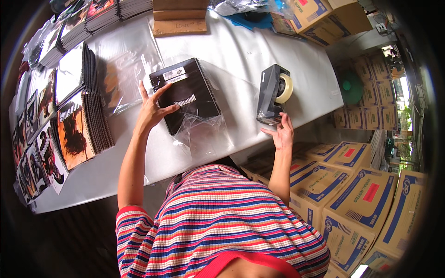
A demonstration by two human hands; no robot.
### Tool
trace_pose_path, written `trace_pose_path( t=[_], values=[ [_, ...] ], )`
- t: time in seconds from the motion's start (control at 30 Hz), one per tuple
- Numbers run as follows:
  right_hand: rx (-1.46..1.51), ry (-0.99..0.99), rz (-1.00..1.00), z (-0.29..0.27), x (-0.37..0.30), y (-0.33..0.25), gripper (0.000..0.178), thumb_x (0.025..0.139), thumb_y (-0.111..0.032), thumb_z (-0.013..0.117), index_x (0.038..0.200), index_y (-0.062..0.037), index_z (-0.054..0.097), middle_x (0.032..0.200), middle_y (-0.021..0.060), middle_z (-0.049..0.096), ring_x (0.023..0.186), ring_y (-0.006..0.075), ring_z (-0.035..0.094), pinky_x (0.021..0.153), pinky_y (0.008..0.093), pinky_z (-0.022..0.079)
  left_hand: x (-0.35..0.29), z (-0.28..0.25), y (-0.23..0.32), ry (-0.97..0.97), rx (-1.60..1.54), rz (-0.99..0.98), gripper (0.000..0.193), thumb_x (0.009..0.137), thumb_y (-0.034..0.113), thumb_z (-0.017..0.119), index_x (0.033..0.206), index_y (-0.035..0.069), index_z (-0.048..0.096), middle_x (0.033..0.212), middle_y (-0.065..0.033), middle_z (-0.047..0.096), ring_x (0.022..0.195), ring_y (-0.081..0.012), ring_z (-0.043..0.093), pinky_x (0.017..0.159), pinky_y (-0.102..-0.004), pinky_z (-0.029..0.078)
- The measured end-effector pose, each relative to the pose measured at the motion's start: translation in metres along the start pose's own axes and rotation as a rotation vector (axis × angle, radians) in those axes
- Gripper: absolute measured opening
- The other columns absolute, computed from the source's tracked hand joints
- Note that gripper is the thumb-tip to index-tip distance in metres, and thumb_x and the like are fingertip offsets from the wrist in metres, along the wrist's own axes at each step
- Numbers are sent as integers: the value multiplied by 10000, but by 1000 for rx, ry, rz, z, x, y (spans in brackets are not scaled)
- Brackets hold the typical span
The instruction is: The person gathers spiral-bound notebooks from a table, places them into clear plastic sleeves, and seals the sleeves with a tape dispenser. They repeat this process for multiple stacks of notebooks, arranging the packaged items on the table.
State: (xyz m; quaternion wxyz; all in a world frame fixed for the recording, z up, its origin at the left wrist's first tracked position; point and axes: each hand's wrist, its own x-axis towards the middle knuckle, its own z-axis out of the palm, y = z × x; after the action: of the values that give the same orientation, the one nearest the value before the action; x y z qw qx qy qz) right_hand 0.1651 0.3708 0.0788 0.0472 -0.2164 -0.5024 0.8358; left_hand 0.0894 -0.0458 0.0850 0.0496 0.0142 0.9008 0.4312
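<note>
Taking the black spiral notebook (185, 94) as our mark, we see stacks of spiral notebooks (76, 127) with picture covers well to its left, filling the left end of the white table (241, 51). Between those stacks and the notebook lies a pile of clear plastic sleeves (125, 69), just beside the notebook's upper left corner.

Our left hand (152, 107) rests flat on the notebook's lower left part, fingers spread and open, pinning it and clamping nothing. The notebook lies tilted on the table, its lower end tucked into a clear plastic bag (204, 132) that trails toward the table's near edge.

Right of the notebook there is a strip of bare table, then a dark tape dispenser (273, 95) with a roll of clear tape, standing close to the near right edge. Our right hand (280, 132) reaches up at the dispenser's lower end, fingertips touching its base, fingers loosely apart and closed on nothing.

Beyond the table's edge, to the right of and below the notebook, blue and tan cardboard boxes (357, 194) crowd the floor.
</note>
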Motion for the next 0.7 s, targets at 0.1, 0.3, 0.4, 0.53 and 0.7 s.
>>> trace_pose_path(
  t=[0.1, 0.3, 0.4, 0.53, 0.7],
  values=[
    [195, 46, -87, -2, -19, -1, 231, 896, -293, 555, 1061, -135, 581, 1159, -7, 483, 1015, 178, 432, 783, 745, 385, 3, 1, 0, -17, -32, -13, 745, 591, 318, 818, 1270, 275, 514, 1441, -292, 146, 1373, -373, -56, 1078, -465, 267],
    [-1567, 566, -899, 7, -31, 2, 161, 781, -212, 693, 839, -62, 703, 1139, 97, 562, 1046, 255, 508, 767, 395, 474, -1, -3, 2, -23, -147, -25, 748, 576, 331, 822, 1259, 306, 517, 1431, -313, 145, 1373, -381, -19, 1071, -466, 279],
    [-1095, 522, -547, 32, -29, -29, 129, 814, -140, 665, 863, -25, 698, 768, 67, 668, 499, 123, 547, 462, 258, 420, -1, 1, -11, 11, -206, -56, 757, 554, 353, 827, 1247, 335, 522, 1418, -355, -67, 1336, -426, 178, 1061, -435, 308],
    [-702, -311, -298, 146, -21, -30, 292, 845, -105, 630, 1132, -53, 622, 726, 56, 648, 443, 23, 399, 368, 189, 283, 1, 0, -4, -24, -172, -76, 775, 564, 375, 829, 1265, 340, 502, 1439, -317, -82, 1355, -427, 86, 1065, -448, 289],
    [-886, -957, 97, 271, 33, 31, 691, 801, -83, 667, 1394, -86, 313, 665, 34, 614, 515, 41, 484, 439, 186, 358, 1, 0, -4, -31, -201, -59, 808, 553, 383, 832, 1279, 337, 479, 1430, -341, -6, 1350, -445, 72, 1060, -477, 294]
  ],
)
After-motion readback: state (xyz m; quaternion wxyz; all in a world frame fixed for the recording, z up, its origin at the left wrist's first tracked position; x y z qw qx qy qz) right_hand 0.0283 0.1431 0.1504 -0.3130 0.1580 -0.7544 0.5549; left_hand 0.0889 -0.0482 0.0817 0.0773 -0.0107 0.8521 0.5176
